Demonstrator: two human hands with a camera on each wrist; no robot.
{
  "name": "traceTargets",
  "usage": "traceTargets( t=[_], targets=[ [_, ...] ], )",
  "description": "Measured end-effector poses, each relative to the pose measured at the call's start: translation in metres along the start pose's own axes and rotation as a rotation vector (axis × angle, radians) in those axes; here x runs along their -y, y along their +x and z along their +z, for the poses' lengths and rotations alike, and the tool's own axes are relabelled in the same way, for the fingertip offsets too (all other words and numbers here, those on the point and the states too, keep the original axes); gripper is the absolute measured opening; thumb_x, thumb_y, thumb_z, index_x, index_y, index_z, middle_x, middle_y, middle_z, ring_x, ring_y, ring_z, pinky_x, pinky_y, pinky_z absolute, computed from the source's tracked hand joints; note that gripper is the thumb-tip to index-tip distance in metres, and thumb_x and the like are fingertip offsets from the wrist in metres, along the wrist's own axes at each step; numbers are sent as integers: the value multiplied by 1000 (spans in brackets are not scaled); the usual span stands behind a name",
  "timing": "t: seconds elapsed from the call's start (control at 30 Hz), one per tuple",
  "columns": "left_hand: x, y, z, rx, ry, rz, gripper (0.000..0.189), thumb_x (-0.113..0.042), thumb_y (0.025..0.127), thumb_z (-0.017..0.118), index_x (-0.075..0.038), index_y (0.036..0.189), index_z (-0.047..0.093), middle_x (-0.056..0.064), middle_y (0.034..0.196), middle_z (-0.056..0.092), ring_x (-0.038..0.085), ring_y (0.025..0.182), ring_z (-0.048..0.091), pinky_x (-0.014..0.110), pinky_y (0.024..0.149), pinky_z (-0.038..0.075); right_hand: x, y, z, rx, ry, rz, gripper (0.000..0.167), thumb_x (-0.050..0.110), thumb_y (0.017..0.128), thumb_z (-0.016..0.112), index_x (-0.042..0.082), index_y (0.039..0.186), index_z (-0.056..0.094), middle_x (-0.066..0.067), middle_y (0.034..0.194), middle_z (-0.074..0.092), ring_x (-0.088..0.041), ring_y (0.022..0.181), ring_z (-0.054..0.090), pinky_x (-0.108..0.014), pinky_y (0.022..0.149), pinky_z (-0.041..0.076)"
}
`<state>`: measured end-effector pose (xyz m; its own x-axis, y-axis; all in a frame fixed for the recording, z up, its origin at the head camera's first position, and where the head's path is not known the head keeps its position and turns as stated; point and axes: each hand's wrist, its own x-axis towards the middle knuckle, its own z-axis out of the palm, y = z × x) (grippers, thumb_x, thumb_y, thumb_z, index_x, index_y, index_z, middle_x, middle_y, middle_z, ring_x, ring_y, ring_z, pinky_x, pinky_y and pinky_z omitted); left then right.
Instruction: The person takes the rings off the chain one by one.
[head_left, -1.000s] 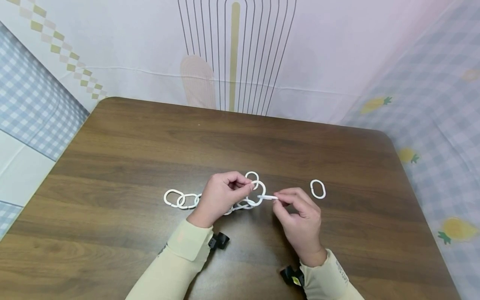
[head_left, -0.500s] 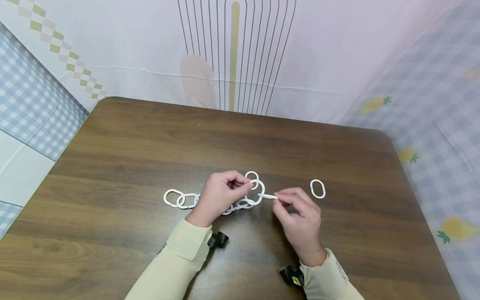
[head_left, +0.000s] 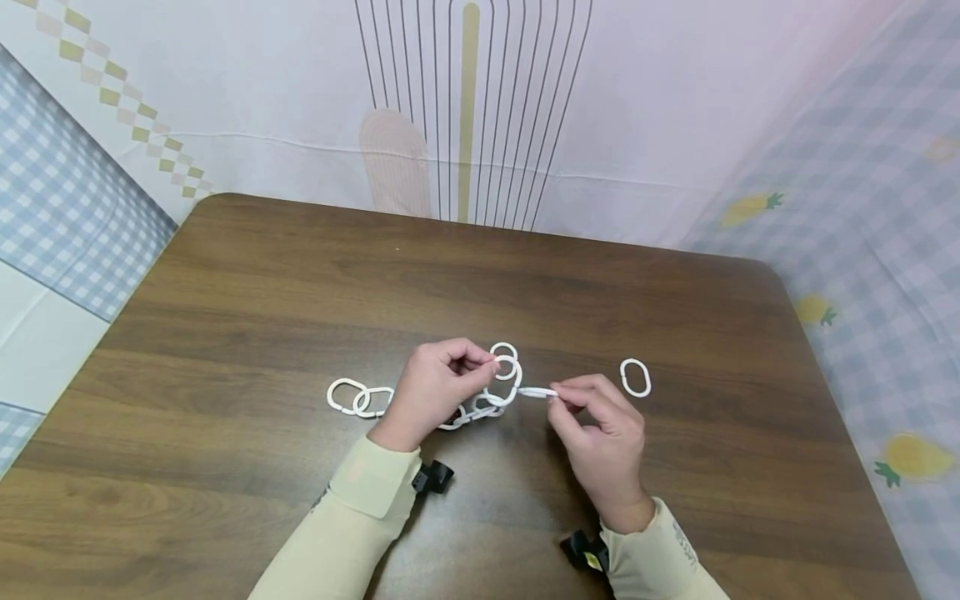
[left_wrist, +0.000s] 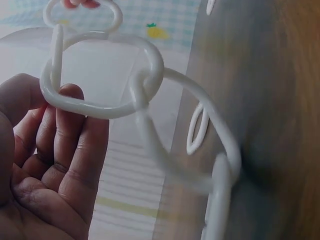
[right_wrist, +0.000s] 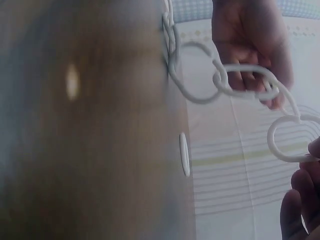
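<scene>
Overall, we see a pale fabric backdrop printed with thin dark lines and an olive stripe (head_left: 637, 108) rising beyond both hands, and under them a broad brown wood-grain table (head_left: 300, 283). Two cream long sleeves (head_left: 375, 479) reach in from the near edge, each with a small black wrist device (head_left: 435, 477) at its cuff.

The left hand (head_left: 431, 387) has thumb and fingertips pinched on a white oval plastic link (head_left: 519, 379), held up just above the table. The right hand (head_left: 603, 437) pinches another white oval link (head_left: 537, 392) by its outer end, turned edge-on to us between the two hands. The two held links meet, though we cannot fairly tell whether one passes right through the other.

From the left hand's link, a white plastic chain (head_left: 362, 406) drops to the table, passes beneath the left wrist and comes out on that hand's outer side. Just beyond the left fingertips lies a further white link (head_left: 504, 344), partly overlapped by the held one in the head view. Beyond the right hand, a little to its outer side, we find a separate white link (head_left: 648, 380) flat on the table.
</scene>
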<state>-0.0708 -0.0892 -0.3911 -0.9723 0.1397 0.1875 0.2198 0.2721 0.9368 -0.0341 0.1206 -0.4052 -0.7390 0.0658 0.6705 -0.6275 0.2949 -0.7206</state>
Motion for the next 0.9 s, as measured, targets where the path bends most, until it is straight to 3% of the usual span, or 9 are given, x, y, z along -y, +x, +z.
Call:
traceTargets(
  t=[0.33,0.67,0.9],
  targets=[
    [1,1,-4,-16,15,-3,5,-14,87,78,-10,84,77,-3,77,72,7,65,58,21,59,48,1,5,-6,21,-31,75,21,-19,73,77,-4,87,79,-18,84,71,-10,81,67,-16,72,53],
    [1,0,-4,-11,2,-15,6,-14,87,78,-9,85,78,-3,76,72,8,65,59,21,59,48,4,10,-8,84,-176,280,14,-3,78,84,3,89,78,-10,83,74,0,70,64,-12,64,51],
    [-2,-1,-5,-13,6,-13,6,-15,87,79,-9,85,77,-3,75,71,8,66,59,21,60,48,-1,28,-16,212,-282,443,8,2,79,84,4,83,78,-7,78,74,-1,66,63,-13,61,50]
  ],
)
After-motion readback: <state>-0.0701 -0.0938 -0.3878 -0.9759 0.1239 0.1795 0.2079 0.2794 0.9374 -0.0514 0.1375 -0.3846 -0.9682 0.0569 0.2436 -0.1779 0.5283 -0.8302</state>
